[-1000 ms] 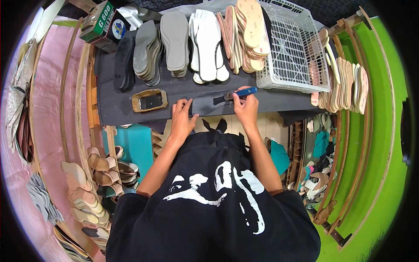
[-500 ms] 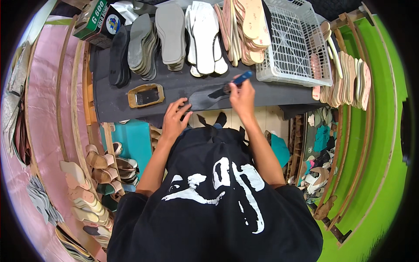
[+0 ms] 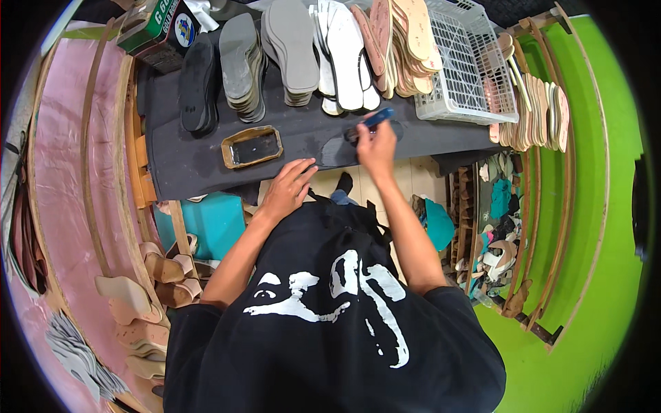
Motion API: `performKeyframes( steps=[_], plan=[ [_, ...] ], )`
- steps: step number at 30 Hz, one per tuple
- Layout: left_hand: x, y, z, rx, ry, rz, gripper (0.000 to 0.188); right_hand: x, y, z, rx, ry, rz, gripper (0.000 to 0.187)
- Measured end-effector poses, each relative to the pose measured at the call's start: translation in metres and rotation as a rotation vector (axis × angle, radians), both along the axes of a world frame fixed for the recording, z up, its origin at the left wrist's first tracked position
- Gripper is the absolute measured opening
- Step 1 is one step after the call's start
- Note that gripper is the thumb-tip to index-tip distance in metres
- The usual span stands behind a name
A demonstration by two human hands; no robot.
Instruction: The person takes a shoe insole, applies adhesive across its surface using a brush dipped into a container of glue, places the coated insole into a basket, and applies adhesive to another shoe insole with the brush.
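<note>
My right hand (image 3: 376, 149) is closed round a brush with a blue handle (image 3: 379, 117), its dark head down against a dark grey shoe sole (image 3: 336, 151). The sole lies flat near the table's front edge, its right part hidden by the brush and hand. A darker, wet-looking patch shows on it around the brush. At the sole's left end rests my left hand (image 3: 290, 186), fingers stretched out, the tips at or very near the sole's edge. Left of the sole is a brown-rimmed tray (image 3: 229, 155) with dark contents.
Stacks of black soles (image 3: 197, 86), grey soles (image 3: 292, 51), white soles (image 3: 344, 55) and beige insoles (image 3: 411, 41) line the back of the dark-covered table (image 3: 186, 175). A white plastic crate (image 3: 468, 113) stands at right, a green tin (image 3: 160, 31) at back left. Racks of shoe parts flank me.
The whole view has shifted, so the tabletop things appear farther right. My right hand has moved the brush slightly left along the sole. My left hand stays at the sole's left end, fingers flatter.
</note>
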State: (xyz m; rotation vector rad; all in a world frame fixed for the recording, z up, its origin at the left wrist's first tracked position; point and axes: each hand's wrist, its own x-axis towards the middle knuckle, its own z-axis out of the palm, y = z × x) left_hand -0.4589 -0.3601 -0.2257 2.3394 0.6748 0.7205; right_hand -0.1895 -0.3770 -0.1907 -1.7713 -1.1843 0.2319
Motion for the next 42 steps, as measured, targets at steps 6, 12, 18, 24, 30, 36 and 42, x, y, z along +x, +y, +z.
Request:
performKeyframes(
  steps=[6,12,18,24,30,36,42],
  plan=[
    [-0.002,0.003,-0.004,0.0,0.021,-0.049,0.066,0.033,-0.001,0.011,-0.051,-0.011,-0.181,0.02],
    [0.0,0.001,-0.004,0.0,0.048,-0.042,0.067,-0.033,0.011,0.012,-0.019,-0.123,-0.056,0.018],
    [0.002,0.002,-0.005,0.009,0.01,-0.011,0.059,-0.016,0.004,0.013,-0.061,0.054,-0.001,0.016],
    [0.007,-0.004,-0.006,-0.002,-0.043,0.068,0.052,-0.017,0.006,0.012,0.012,-0.21,0.098,0.025],
    [0.008,-0.01,-0.004,-0.019,-0.004,0.102,0.053,-0.067,0.003,0.011,0.06,-0.152,0.367,0.019],
    [0.006,-0.02,-0.003,0.003,0.004,0.166,0.05,-0.02,0.011,0.017,-0.036,0.031,0.226,0.018],
    [0.005,-0.021,-0.003,0.039,-0.029,0.259,0.044,-0.038,0.001,0.013,-0.026,-0.093,0.312,0.021]
  ],
)
